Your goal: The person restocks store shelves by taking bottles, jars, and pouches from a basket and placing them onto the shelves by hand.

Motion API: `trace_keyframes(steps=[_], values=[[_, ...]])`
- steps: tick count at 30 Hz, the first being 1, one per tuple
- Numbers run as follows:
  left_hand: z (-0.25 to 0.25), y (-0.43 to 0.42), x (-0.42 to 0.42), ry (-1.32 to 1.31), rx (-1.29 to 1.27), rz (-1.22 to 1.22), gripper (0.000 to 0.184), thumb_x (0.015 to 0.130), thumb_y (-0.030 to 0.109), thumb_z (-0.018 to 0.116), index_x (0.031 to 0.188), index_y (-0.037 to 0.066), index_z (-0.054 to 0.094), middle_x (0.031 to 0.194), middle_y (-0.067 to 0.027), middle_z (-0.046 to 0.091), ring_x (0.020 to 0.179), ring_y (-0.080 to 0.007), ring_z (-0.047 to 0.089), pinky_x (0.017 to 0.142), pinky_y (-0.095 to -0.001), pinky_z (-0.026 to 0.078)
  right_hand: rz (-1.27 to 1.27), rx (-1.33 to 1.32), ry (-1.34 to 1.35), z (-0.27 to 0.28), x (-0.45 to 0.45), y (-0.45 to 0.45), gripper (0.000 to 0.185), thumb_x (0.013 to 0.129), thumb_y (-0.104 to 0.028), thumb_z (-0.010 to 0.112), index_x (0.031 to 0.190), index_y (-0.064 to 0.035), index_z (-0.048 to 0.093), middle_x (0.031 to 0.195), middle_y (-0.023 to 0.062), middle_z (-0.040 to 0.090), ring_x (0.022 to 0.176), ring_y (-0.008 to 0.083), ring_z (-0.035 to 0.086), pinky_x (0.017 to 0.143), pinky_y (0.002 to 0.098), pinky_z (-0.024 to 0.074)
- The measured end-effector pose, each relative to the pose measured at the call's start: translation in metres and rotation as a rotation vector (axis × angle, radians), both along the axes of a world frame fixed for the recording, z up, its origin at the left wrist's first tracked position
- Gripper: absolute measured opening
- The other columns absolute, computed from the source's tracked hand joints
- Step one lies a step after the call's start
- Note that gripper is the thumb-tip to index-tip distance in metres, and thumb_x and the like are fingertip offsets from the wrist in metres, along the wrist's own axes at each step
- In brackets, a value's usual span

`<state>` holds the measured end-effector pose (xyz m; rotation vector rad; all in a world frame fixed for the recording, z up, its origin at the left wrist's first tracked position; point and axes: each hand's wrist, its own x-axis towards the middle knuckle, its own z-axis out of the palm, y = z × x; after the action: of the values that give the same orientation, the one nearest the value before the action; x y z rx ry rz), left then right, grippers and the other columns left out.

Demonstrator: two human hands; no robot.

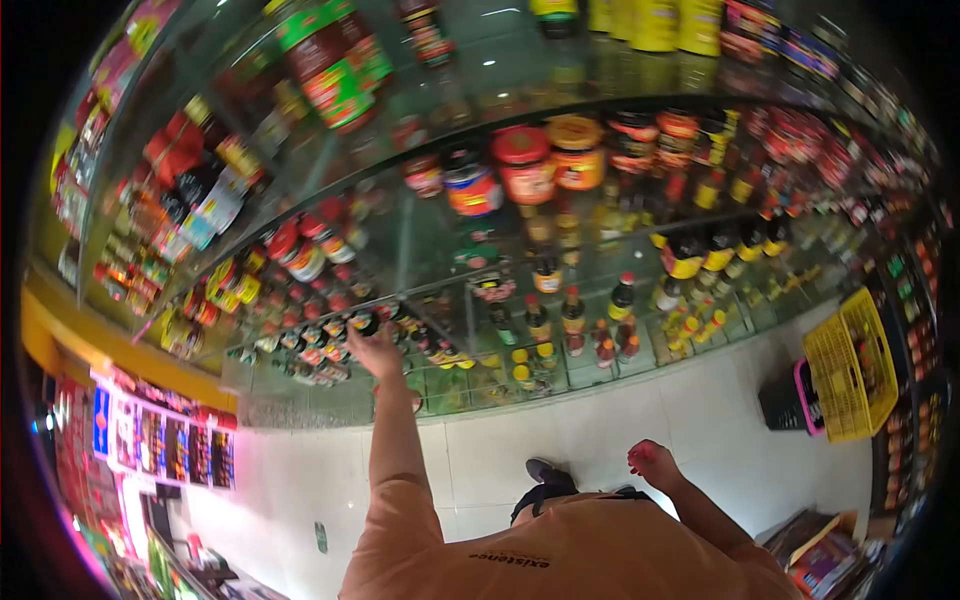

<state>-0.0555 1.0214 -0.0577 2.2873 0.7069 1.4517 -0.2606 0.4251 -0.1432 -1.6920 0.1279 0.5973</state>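
My left hand (375, 352) reaches onto a lower glass shelf, its fingers closed around a dark-topped jar (364, 323) among rows of similar small jars (312, 352). To its right lie more dark bottles with yellow labels (440, 347). My right hand (652, 460) hangs low beside my body, over the tiled floor, with its fingers curled; whether it holds anything is too small to make out.
Glass shelves (400, 240) with jars and bottles span the front, including a red-lidded jar (523, 160). A yellow basket (850, 365) stands at the right by a black bin (790, 396). A lit display (165, 440) is at the left.
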Motion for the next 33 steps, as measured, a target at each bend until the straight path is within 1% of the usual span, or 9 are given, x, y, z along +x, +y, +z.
trace_keyframes(steps=[5,9,11,15,20,22,24,25,33], values=[[0.002,-0.088,-0.034,-0.211,-0.174,-0.063,0.060,0.077,0.021,0.084,0.124,-0.004,0.056,0.115,-0.0159,0.060,0.100,-0.0303,0.057,0.088,-0.0413,0.047,-0.141,-0.109,0.081,-0.023,-0.064,-0.102,0.022,0.090,-0.024,0.066,0.101,-0.0046,0.065,0.082,0.0072,0.069,0.071,0.0160,0.067,0.064,0.0309,0.0531],[-0.152,-0.143,-0.107,0.018,-0.347,-0.180,0.041,0.089,0.024,0.071,0.116,-0.003,0.059,0.109,-0.0217,0.066,0.096,-0.0365,0.065,0.083,-0.0468,0.049,-0.278,-0.198,0.117,-0.049,-0.127,-0.182,0.024,0.088,-0.025,0.066,0.099,-0.0031,0.065,0.083,0.0095,0.070,0.070,0.0177,0.069,0.065,0.0320,0.0543],[-0.238,-0.184,-0.165,0.709,-0.272,-0.125,0.035,0.091,0.028,0.066,0.112,0.000,0.063,0.089,-0.0177,0.071,0.084,-0.0344,0.068,0.074,-0.0493,0.051,-0.368,-0.249,0.274,-0.057,-0.161,-0.216,0.018,0.089,-0.018,0.066,0.099,-0.0021,0.066,0.083,0.0101,0.070,0.070,0.0177,0.069,0.059,0.0313,0.0547],[-0.333,-0.253,-0.270,1.462,-1.966,-0.680,0.027,0.099,0.027,0.056,0.116,0.009,0.065,0.096,-0.0071,0.071,0.079,-0.0228,0.067,0.068,-0.0399,0.056,-0.473,-0.402,0.371,-0.113,-0.235,-0.273,0.016,0.089,-0.016,0.065,0.097,-0.0024,0.066,0.079,0.0100,0.069,0.063,0.0185,0.068,0.056,0.0317,0.0557],[-0.264,-0.363,-0.242,1.802,0.051,-1.813,0.028,0.099,0.033,0.055,0.119,0.019,0.068,0.111,-0.0092,0.072,0.112,-0.0265,0.062,0.091,-0.0401,0.051,-0.821,-0.214,0.585,-0.184,-0.315,-0.309,0.012,0.092,-0.014,0.060,0.097,-0.0034,0.064,0.074,0.0105,0.067,0.057,0.0205,0.067,0.047,0.0336,0.0536],[-0.360,-0.369,-0.203,1.875,0.306,-1.462,0.031,0.090,0.044,0.066,0.102,0.016,0.074,0.105,-0.0104,0.072,0.100,-0.0283,0.067,0.088,-0.0391,0.052,-0.873,-0.157,0.713,-0.193,-0.329,-0.317,0.013,0.091,-0.014,0.061,0.099,-0.0036,0.064,0.075,0.0114,0.067,0.055,0.0219,0.066,0.046,0.0348,0.0540],[-0.345,-0.399,-0.146,1.626,-1.147,-1.300,0.020,0.088,0.024,0.072,0.102,0.010,0.072,0.090,-0.0077,0.072,0.077,-0.0224,0.068,0.069,-0.0356,0.055,-0.852,-0.211,0.824,-0.187,-0.325,-0.317,0.016,0.093,-0.015,0.061,0.083,-0.0035,0.067,0.075,0.0100,0.069,0.055,0.0214,0.068,0.044,0.0321,0.0541],[-0.331,-0.429,-0.123,1.511,-1.272,-1.143,0.017,0.088,0.016,0.070,0.103,0.008,0.069,0.087,-0.0069,0.071,0.068,-0.0178,0.066,0.059,-0.0323,0.053,-0.845,-0.244,0.823,-0.184,-0.322,-0.318,0.020,0.093,-0.017,0.062,0.080,-0.0028,0.068,0.075,0.0094,0.070,0.055,0.0213,0.069,0.045,0.0316,0.0550],[-0.279,-0.642,-0.007,1.496,-0.980,-0.989,0.023,0.090,0.023,0.065,0.106,0.007,0.064,0.089,-0.0065,0.069,0.074,-0.0167,0.066,0.060,-0.0297,0.049,-0.629,-0.372,0.661,-0.148,-0.233,-0.397,0.023,0.089,-0.022,0.063,0.106,-0.0077,0.067,0.088,0.0113,0.072,0.073,0.0192,0.070,0.062,0.0323,0.0595]])
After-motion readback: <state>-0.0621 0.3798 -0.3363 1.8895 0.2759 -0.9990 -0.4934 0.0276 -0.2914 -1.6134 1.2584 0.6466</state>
